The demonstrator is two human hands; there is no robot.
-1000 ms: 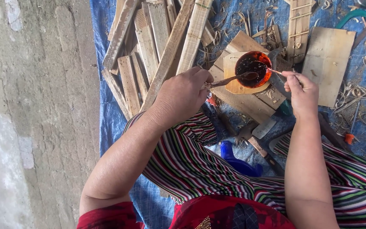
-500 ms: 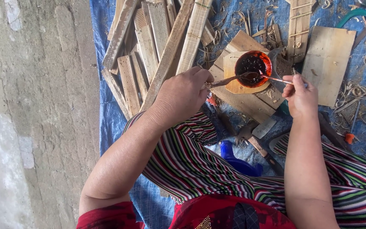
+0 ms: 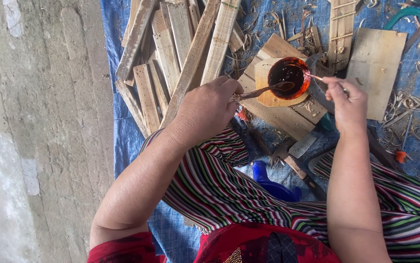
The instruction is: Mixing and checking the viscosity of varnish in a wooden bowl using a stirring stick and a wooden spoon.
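Grey concrete floor (image 3: 39, 122) is seen far left, then a pile of weathered wooden slats (image 3: 171, 58) on a blue tarp (image 3: 122, 136). Next, the left hand (image 3: 205, 109) is closed around a stained wooden stick (image 3: 261, 91) dipped into a small orange bowl of dark red liquid (image 3: 289, 78), set on a light wooden board (image 3: 278, 100). Rightmost, the right hand (image 3: 348, 104) is pinched shut on a thin stick (image 3: 315, 77) at the bowl's rim.

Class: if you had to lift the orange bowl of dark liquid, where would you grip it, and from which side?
Grip the bowl by its bare far rim, from above: it sits upright and full, the left hand's stick enters at the near-left, the right hand crowds the right.
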